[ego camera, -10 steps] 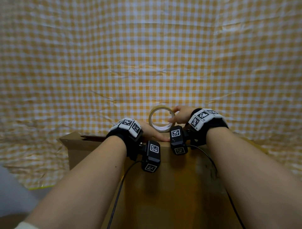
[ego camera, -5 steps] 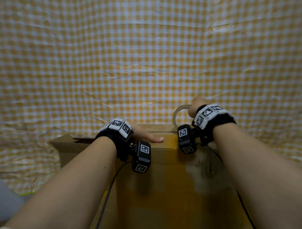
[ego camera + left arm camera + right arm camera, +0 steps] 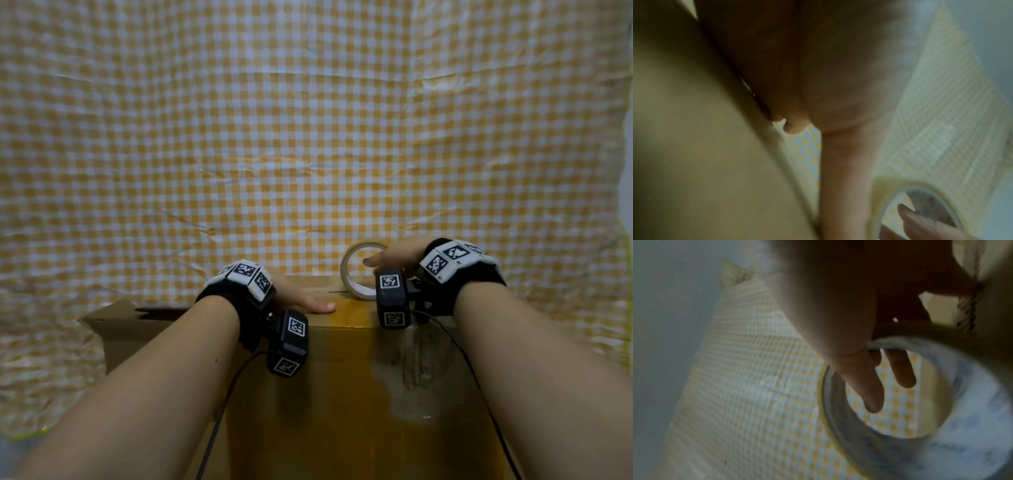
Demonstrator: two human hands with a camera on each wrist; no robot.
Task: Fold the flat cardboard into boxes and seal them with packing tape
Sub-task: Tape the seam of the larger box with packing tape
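A brown cardboard box (image 3: 342, 394) stands upright right in front of me. My left hand (image 3: 301, 301) lies flat on its top near the front edge, fingers straight and thumb pointing right. A roll of packing tape (image 3: 346, 274) stands on edge on the box top, to the right of that hand. My right hand (image 3: 394, 257) holds the roll from the right, its fingers reaching over the top. In the right wrist view the fingers (image 3: 869, 386) cross the ring of the roll (image 3: 838, 418). The left wrist view shows the left hand (image 3: 818, 81) against the box (image 3: 694, 146) beside the roll (image 3: 890, 191).
A yellow-and-white checked cloth (image 3: 308, 137) covers the surface and backdrop all around the box. A loose cardboard flap (image 3: 113, 315) sticks out at the box's left end. Black cables (image 3: 219, 411) hang from both wrist cameras across the box front.
My right hand has carried the tape roll rightward along the box top, away from my left hand. The left hand has stayed pressed on the box.
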